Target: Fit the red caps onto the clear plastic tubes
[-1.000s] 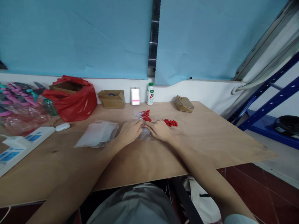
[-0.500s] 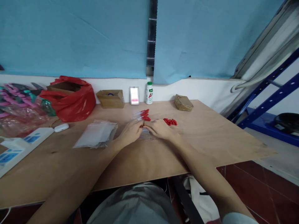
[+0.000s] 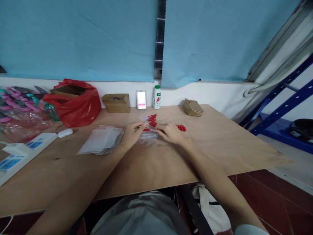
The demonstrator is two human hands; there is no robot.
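My left hand (image 3: 134, 132) is closed, thumb and fingers pinched at a red-capped clear tube whose red end shows just beside the fingertips. To its right, my right hand (image 3: 170, 133) has its fingers drawn together over the upper right of the clear thin tubes (image 3: 148, 140); what they pinch is too small to make out. These tubes lie side by side in front of my hands. Behind the fingertips rests a pile of red-capped tubes (image 3: 153, 120), caps pointing right. Loose red caps (image 3: 181, 127) sit in a cluster beyond my right hand, partly hidden by it.
Clear plastic bags (image 3: 100, 140) lie left of my hands. Further left are a power strip (image 3: 39, 143), a white case (image 3: 65, 133) and a red bag (image 3: 75, 107). Along the wall stand an open carton (image 3: 117, 104), a phone (image 3: 141, 100), a bottle (image 3: 156, 98) and a cardboard box (image 3: 193, 107).
My hands were together at the fingertips and are now apart, the left slightly further left. More of the clear tubes shows between them.
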